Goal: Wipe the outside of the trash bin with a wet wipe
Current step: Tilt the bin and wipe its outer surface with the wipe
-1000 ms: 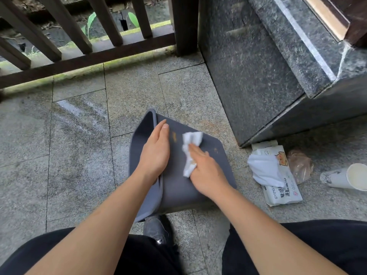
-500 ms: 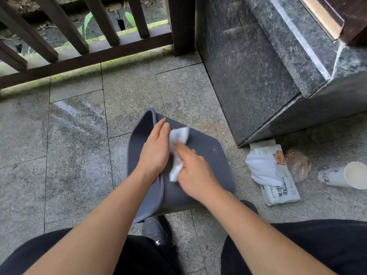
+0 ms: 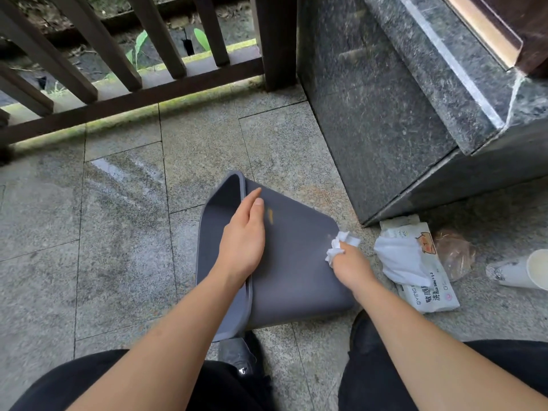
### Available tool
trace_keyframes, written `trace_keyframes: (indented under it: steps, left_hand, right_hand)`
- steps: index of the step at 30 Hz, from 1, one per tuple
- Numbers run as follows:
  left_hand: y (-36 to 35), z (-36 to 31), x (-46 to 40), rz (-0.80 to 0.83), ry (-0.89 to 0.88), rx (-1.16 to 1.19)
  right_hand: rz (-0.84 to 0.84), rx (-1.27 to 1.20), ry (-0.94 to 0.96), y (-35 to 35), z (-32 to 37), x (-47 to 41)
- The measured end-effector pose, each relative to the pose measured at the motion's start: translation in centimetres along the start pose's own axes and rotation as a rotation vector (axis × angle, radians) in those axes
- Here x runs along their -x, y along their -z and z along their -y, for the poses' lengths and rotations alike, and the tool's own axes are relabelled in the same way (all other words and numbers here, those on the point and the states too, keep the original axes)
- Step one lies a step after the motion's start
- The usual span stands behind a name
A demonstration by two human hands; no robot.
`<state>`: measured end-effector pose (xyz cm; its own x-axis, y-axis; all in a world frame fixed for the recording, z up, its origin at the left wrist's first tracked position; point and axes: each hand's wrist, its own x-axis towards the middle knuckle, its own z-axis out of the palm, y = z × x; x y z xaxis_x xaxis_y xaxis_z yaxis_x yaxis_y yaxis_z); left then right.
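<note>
A dark grey trash bin (image 3: 293, 262) lies on its side on the stone floor, its opening facing left. My left hand (image 3: 244, 235) rests flat on its upper side near the rim, fingers straight. My right hand (image 3: 351, 266) holds a crumpled white wet wipe (image 3: 338, 244) and presses it against the bin's right edge, near the bottom corner. A small orange mark (image 3: 270, 216) shows on the bin beside my left fingertips.
A wet wipe pack (image 3: 427, 280) with a sheet pulled out lies on the floor to the right, next to a brownish plastic bag (image 3: 455, 253) and a tipped paper cup (image 3: 522, 269). A dark granite block (image 3: 385, 114) stands behind. A wooden railing (image 3: 133, 93) runs along the back.
My right hand has swept the wipe from beside my left hand across the bin to its right edge. My left hand has stayed flat on the bin.
</note>
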<state>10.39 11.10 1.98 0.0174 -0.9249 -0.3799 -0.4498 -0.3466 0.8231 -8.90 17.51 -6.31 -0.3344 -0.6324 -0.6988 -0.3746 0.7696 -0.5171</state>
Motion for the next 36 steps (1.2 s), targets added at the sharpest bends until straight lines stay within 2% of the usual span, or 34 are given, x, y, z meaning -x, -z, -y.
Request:
trace_keyframes:
  steps: [3,8,10,12,14,18,21,24,27,31,34,36]
  left_hand:
    - [0.0,0.0,-0.2,0.0,0.002,0.007]
    - [0.1,-0.1,-0.5,-0.003,-0.009,0.038]
    - [0.2,-0.3,-0.7,0.002,0.01,0.062]
    - [0.4,-0.2,-0.5,-0.025,0.018,0.023]
    - [0.3,-0.1,-0.1,-0.036,0.011,-0.004]
    - [-0.2,-0.2,0.7,-0.005,0.014,0.006]
    - [-0.4,-0.4,0.8,0.017,-0.009,-0.019]
    - [-0.4,-0.8,0.5,0.032,-0.016,-0.039]
    - [-0.3,-0.6,0.0,0.015,-0.022,-0.031]
    - [-0.3,-0.3,-0.4,0.005,-0.056,-0.088]
    - [-0.1,-0.3,-0.9,-0.028,-0.054,-0.138]
    - [0.1,-0.2,-1.3,-0.058,-0.048,-0.147]
  right_hand:
    - [-0.021,0.065,0.066,-0.7,1.9,0.9]
    - [0.027,-0.012,0.589,-4.5,9.0,6.9]
    - [0.078,-0.047,0.702,-5.2,10.5,7.8]
    - [0.087,0.022,0.782,-4.9,10.0,6.8]
    - [0.057,0.111,0.696,-4.0,7.9,4.5]
    - [-0.029,0.179,0.136,-1.1,1.3,-1.1]
    - [0.002,0.159,-0.011,-0.8,-1.5,-1.5]
    - [-0.077,0.171,0.066,-2.1,0.4,-0.1]
    - [-0.111,0.068,0.366,-3.2,4.5,2.3]
    - [0.023,-0.151,0.741,-4.9,9.1,5.4]
    - [0.05,-0.141,0.827,-5.0,9.1,5.3]
    - [0.022,-0.075,0.777,-4.8,7.4,3.9]
